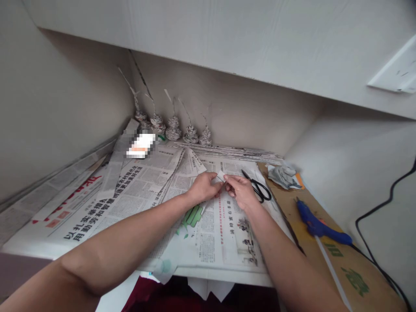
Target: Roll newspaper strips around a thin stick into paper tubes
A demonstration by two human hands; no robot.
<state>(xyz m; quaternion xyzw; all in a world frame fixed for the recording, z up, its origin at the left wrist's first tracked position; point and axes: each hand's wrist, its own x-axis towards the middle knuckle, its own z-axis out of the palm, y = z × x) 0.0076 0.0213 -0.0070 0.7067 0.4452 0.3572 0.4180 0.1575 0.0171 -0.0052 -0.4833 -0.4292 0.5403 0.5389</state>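
Between both hands is a small piece of newspaper (221, 174), with a thin dark line by its lower edge that I cannot make out. My left hand (204, 188) is closed, thumb and forefinger pinching the paper from the left. My right hand (239, 190) grips its right end with bent fingertips. Both hands hover close over the spread newspaper sheets (208, 234). Right behind my right hand lie black-handled scissors (261, 190), partly covered by it. A folded newspaper piece (195, 164) rests just beyond my left hand.
Several woven paper gourd shapes (173, 128) stand along the back wall, with rolled paper sticks (237, 152) beside them. At right, a blue glue gun (320, 223) and crumpled paper (284, 177) lie on cardboard (325, 273). A black cord (357, 221) trails there; a shelf (208, 39) overhangs the back.
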